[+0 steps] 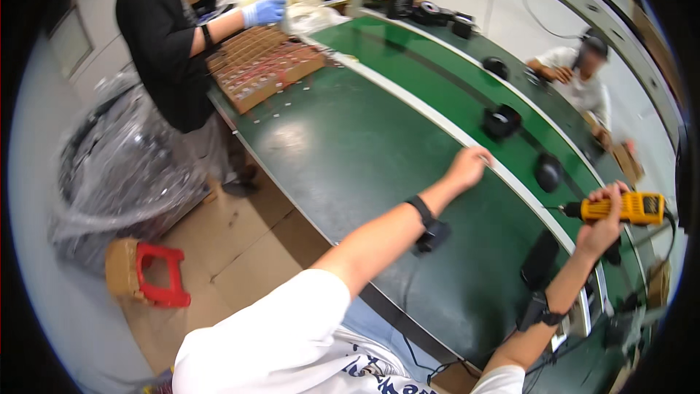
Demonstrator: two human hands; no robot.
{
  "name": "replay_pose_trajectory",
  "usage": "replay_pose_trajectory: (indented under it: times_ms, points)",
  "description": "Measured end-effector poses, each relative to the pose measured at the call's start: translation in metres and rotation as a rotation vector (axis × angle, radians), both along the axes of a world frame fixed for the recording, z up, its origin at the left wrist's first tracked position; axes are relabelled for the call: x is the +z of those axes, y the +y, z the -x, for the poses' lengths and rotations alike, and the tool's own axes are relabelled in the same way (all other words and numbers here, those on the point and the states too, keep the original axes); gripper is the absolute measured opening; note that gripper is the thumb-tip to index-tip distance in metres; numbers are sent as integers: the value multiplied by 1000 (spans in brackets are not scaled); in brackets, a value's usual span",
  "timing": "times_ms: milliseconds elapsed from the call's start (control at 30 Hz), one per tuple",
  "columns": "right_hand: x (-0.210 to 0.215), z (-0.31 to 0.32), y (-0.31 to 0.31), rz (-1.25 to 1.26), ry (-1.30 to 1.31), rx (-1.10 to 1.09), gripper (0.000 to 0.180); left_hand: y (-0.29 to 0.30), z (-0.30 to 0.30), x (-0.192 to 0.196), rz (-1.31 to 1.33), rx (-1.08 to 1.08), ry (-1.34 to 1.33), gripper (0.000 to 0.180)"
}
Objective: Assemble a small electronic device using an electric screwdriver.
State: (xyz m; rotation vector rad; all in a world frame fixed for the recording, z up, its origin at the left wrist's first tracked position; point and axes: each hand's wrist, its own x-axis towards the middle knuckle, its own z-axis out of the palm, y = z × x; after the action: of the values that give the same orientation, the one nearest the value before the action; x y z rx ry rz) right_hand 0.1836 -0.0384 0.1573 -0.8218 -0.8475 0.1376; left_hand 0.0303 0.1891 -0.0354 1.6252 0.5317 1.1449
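My right hand (pixel 604 220) is wrapped round a yellow-and-black electric screwdriver (pixel 634 208), its thin bit pointing left over the green conveyor belt. My left hand (pixel 470 168) is stretched out by the pale rail (pixel 445 125) along the belt's near side. Its fingers are curled together, and whatever they may pinch is too small to make out. A rounded black part (pixel 548 172) sits on the belt between my two hands. Farther along lies another black housing (pixel 502 122). Each of my wrists wears a black band with a small black box.
A long black object (pixel 540 256) lies near my right forearm. At the far left, a gloved person (pixel 164 44) stands by a divided cardboard tray (pixel 273 73). Another person (pixel 583 80) works across the belt. Cables run along the near table edge; a red stool (pixel 162 275) is on the floor.
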Motion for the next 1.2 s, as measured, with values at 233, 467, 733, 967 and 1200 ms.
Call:
replay_pose_trajectory:
  times_ms: [233, 467, 733, 967, 1200]
  points:
    - [14, 11, 31, -1, 28, 15, 15, -54, -68, -8, 240, -198, -205, 11]
    - [15, 38, 28, 71, -42, 73, 11, -89, -90, -3, 300, -105, -207, 10]
    - [13, 43, 26, 53, -16, 130, 18, -105, -99, -6, 83, -136, -80, 20]
    - [10, 50, 39, 116, -85, -20, 19, -113, -81, 21, 125, -295, -15, 20]
    - [26, 35, 20, 101, -66, -177, 17, -125, -77, 48, 83, -389, 41, 17]
